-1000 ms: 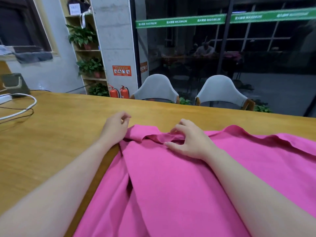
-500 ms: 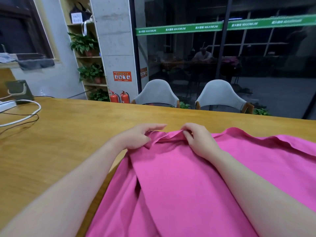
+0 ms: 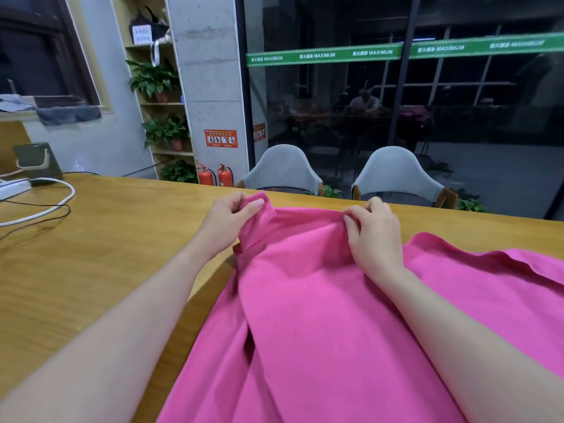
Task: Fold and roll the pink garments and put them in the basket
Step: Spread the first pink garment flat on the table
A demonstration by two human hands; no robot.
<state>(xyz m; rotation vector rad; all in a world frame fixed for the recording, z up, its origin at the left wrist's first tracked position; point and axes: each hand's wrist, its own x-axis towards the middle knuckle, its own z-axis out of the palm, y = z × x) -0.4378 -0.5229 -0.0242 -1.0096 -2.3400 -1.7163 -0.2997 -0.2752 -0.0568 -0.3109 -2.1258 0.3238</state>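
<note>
Both the left hand (image 3: 227,219) and right hand (image 3: 374,228) have now pinched and lifted the pink garment's (image 3: 320,315) far edge off the tabletop (image 3: 106,239), likely starting a fold.

What you can't see or read from your head camera

Your pink garment (image 3: 320,315) runs off the near and right edges, so its full outline and kind stay unknown, and it hides the wooden table (image 3: 91,254) beneath it. Your left hand (image 3: 227,221) and right hand (image 3: 374,236) each cover the fabric edge they pinch, with the fingertips tucked behind the cloth. Both your forearms are cut by the near edge. The white cable (image 3: 45,209) leaves the left edge. The orange wall sign (image 3: 220,138) is too small to read. Behind the dark glass, a seated figure (image 3: 364,102) is only a dim reflection.
</note>
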